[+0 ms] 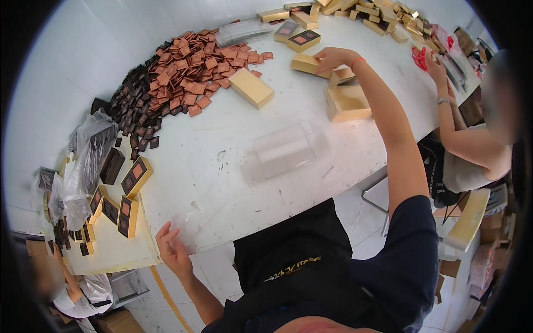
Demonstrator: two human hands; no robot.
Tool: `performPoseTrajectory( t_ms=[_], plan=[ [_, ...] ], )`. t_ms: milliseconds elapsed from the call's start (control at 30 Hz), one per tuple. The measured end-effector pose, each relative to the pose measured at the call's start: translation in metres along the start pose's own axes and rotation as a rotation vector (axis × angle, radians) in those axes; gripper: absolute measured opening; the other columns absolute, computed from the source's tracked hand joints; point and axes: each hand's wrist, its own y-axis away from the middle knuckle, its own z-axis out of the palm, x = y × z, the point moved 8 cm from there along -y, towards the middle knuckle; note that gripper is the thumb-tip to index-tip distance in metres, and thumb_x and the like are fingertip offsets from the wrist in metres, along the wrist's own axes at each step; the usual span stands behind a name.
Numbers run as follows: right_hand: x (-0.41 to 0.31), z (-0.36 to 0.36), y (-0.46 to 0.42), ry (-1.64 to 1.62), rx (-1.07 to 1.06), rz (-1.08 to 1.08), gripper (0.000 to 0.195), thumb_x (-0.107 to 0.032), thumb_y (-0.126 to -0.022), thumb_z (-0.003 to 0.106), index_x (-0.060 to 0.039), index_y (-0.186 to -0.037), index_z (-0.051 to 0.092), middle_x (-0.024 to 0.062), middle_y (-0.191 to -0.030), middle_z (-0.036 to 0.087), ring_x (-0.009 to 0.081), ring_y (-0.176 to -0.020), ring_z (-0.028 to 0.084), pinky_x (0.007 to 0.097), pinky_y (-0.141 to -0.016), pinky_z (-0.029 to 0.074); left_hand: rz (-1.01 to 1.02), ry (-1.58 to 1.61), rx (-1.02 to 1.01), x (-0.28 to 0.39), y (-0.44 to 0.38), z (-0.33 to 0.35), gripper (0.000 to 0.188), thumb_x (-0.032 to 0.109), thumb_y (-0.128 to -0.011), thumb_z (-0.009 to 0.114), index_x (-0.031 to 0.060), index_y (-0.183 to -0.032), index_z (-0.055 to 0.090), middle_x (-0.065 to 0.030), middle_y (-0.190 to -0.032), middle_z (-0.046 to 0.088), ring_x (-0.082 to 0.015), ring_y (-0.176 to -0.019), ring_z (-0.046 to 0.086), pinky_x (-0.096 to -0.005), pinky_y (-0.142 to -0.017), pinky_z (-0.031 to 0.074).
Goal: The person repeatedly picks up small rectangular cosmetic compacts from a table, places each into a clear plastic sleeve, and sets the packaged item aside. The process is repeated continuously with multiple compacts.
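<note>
My right hand (335, 59) reaches across the white table (200, 166), its fingers closed on the end of a long gold cardboard box (303, 63). Below that hand lie an open-topped gold box (347, 104) and another gold piece, partly hidden by my forearm. A blurred clear plastic tray (285, 147) is in front of me. Near the table's front edge, my left hand (173, 249) has its fingers apart and holds nothing. A closed gold box (252, 88) rests beside a heap of copper-coloured wrapped squares (195, 68).
Dark wrapped squares (133, 100) adjoin the copper heap. Filled gold boxes (137, 177) stand at left by plastic bags (93, 145). More filled boxes (304, 40) and a gold box pile (387, 18) sit at the back. One person works at right (470, 154), another at lower left (77, 297).
</note>
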Motion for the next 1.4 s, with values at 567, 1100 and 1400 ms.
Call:
performPoseTrajectory(
  t_ms=[567, 1100, 1400],
  plan=[
    [-0.109, 0.027, 0.053, 0.363, 0.758, -0.523, 0.059, -0.030, -0.089, 0.061, -0.0128, -0.141, 0.039, 0.0196, -0.124, 0.055, 0.0362, -0.103, 0.058, 0.0417, -0.088, 0.047, 0.205, -0.342, -0.307, 0.061, -0.014, 0.059, 0.068, 0.021, -0.069, 0.079, 0.0064, -0.129, 0.051, -0.0139, -0.140, 0.043, -0.0371, -0.134, 0.033, -0.0493, -0.111, 0.024],
    [-0.070, 0.052, -0.008, 0.248, 0.310, -0.148, 0.089, -0.057, -0.083, 0.057, -0.0305, -0.152, 0.009, 0.0239, -0.154, 0.018, 0.0445, -0.133, 0.036, 0.0529, -0.105, 0.034, 0.228, -0.203, -0.304, 0.050, -0.013, 0.067, 0.066, 0.012, -0.073, 0.076, 0.0029, -0.131, 0.045, -0.0206, -0.145, 0.035, -0.0374, -0.133, 0.035, -0.0441, -0.109, 0.029],
    [-0.128, 0.007, 0.142, -0.201, 0.555, -0.642, 0.046, -0.014, -0.093, 0.053, -0.0181, -0.138, 0.049, 0.0203, -0.124, 0.053, 0.0331, -0.114, 0.052, 0.0352, -0.097, 0.041, 0.044, -0.103, -0.305, 0.037, -0.026, 0.060, 0.090, 0.025, -0.061, 0.087, 0.0016, -0.135, 0.040, -0.0166, -0.130, 0.047, -0.0321, -0.123, 0.044, -0.0399, -0.102, 0.037]
  ],
)
